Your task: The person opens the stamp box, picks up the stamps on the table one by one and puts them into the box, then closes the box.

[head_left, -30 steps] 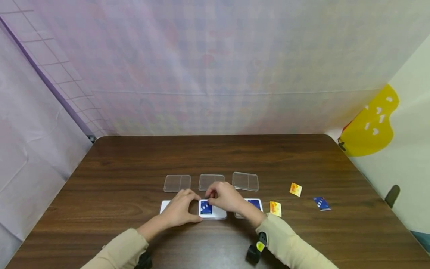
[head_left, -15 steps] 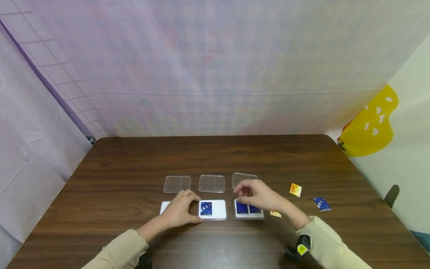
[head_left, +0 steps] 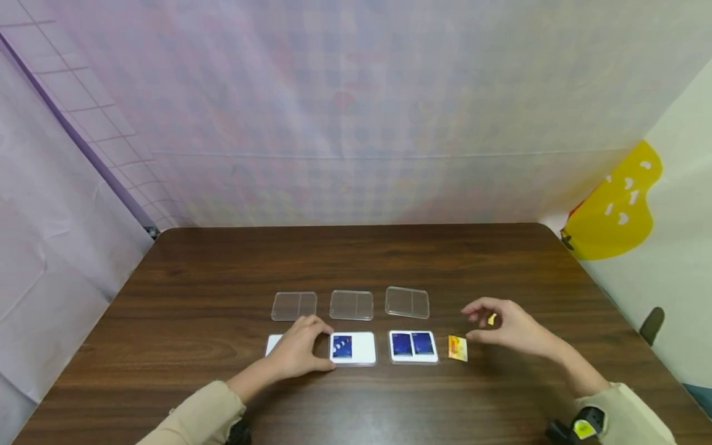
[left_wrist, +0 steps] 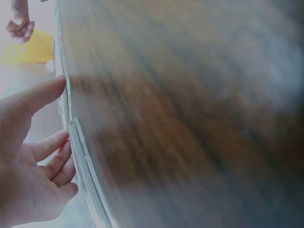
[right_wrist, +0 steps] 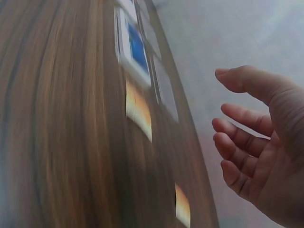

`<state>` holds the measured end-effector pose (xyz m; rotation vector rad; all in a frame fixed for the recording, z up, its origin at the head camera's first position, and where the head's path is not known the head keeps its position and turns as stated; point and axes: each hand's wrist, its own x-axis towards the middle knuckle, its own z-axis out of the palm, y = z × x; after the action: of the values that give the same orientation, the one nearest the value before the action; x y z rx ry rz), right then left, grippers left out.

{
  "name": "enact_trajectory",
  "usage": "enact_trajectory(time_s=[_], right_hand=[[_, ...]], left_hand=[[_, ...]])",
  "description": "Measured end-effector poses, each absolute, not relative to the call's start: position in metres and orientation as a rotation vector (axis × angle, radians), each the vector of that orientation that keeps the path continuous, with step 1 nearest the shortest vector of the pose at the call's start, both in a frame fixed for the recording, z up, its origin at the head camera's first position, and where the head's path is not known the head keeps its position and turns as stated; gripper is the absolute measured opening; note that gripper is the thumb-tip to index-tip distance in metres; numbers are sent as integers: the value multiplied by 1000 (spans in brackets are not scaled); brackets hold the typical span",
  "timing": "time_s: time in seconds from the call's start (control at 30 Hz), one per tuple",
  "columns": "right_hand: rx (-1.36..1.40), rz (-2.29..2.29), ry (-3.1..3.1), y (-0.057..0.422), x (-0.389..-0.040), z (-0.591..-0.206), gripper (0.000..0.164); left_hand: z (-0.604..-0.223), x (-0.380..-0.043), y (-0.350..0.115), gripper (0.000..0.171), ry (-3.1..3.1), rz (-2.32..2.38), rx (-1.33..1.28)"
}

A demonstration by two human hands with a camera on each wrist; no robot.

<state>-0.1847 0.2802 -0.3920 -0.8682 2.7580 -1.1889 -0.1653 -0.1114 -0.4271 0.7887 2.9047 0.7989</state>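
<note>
In the head view my left hand point(head_left: 297, 349) holds the left end of a flat white case point(head_left: 364, 348), forefinger at its far corner and thumb at its near corner. A small blue card point(head_left: 342, 347) lies in that case's left half. My right hand point(head_left: 508, 327) hovers over the right of the table, thumb and fingers apart with nothing between them, as the right wrist view also shows. Below it a yellow card point(head_left: 492, 319) shows through the finger gap. Another yellow card point(head_left: 458, 348) lies to its left.
Right of the held case is a second case point(head_left: 413, 358) with two blue cards. A third white case point(head_left: 272, 343) is partly hidden by my left hand. Behind them lie three clear plastic lids point(head_left: 295, 306) in a row on the brown wooden table point(head_left: 356, 259).
My right hand has moved right, from the middle case past the right case to above the loose cards. It now covers the loose blue card. My left hand has stayed in place.
</note>
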Motion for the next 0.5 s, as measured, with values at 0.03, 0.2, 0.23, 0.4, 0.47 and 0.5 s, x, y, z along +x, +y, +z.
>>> enact_trajectory(time_s=[0.03,0.2,0.23,0.4,0.47,0.5], right_hand=[[-842,-1190,2766,288,-184,-393,31],[-673,-1167,2782,324,-179,-397,31],[-647,-1146,2799,330,-178,-398,31],[-566,-1088,2894,355,-178,-402,31],[-551,-1078,2922,362,-179,-404,31],[-538,-1066,2937,365,-179,-405,31]], left_hand=[[-427,-165,-111,57,2903,800,789],[-426,-165,-111,56,2899,805,784],[-426,-165,-111,56,2898,806,783],[-427,-165,-112,56,2895,813,778],[-428,-164,-112,56,2898,815,780],[-428,-164,-112,56,2898,816,782]])
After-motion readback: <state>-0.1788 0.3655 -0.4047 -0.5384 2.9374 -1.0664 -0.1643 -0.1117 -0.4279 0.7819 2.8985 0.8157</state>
